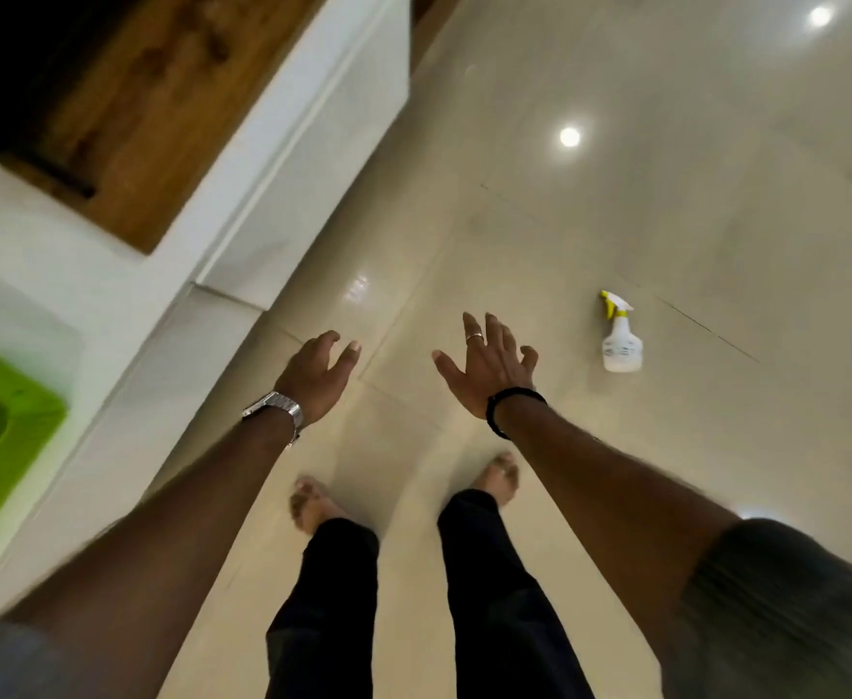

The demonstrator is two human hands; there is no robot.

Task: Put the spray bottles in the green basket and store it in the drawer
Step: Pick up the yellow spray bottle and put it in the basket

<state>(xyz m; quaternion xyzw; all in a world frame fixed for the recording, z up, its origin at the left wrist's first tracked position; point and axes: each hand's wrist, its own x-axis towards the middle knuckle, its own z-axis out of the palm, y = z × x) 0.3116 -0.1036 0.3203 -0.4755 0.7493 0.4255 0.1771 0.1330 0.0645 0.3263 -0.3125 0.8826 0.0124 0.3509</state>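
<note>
A white spray bottle (621, 340) with a yellow trigger head stands upright on the tiled floor, to the right of my hands. My right hand (489, 365) is stretched forward with fingers spread, holding nothing, a short way left of the bottle. My left hand (318, 373), with a metal watch on the wrist, also hangs open and holds nothing. The green basket (15, 441) rests at the far left edge on the white cabinet, only partly in view, with something pale inside it.
A long white cabinet (242, 219) with a wood-topped section (162, 108) runs along the left. Glossy beige floor tiles (666, 219) reflect ceiling lights. My bare feet and dark trousers show below my hands.
</note>
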